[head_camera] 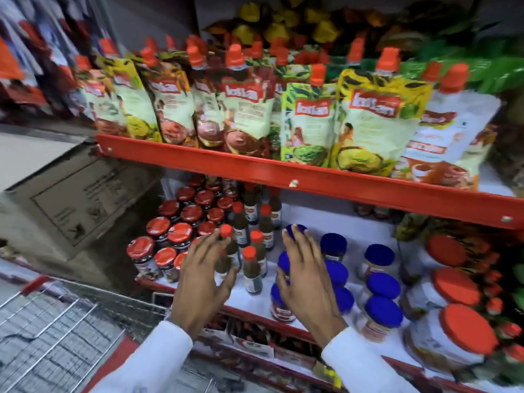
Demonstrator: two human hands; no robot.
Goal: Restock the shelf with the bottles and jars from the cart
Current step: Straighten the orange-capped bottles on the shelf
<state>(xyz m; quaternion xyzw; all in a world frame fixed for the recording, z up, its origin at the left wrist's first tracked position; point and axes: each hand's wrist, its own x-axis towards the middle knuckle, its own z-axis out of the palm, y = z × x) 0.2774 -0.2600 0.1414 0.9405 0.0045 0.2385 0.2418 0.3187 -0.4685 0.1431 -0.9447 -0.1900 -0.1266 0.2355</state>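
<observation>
My left hand (pixel 202 279) hovers with spread fingers over small dark sauce bottles with orange caps (pixel 251 268) on the white lower shelf (pixel 365 231). My right hand (pixel 307 275) reaches flat over blue-lidded jars (pixel 381 285), its fingertips on the lid of one jar (pixel 295 231). Neither hand grips anything. Red-lidded dark jars (pixel 180 232) stand in rows to the left of the bottles. Only the wire basket of the cart (pixel 56 330) shows at bottom left, and the image is blurred.
The red rail of the upper shelf (pixel 295 173) juts out above my hands, with spouted sauce pouches (pixel 309 120) behind it. A cardboard box (pixel 79 194) leans at the left. Large orange-lidded jars (pixel 456 287) fill the right side of the lower shelf.
</observation>
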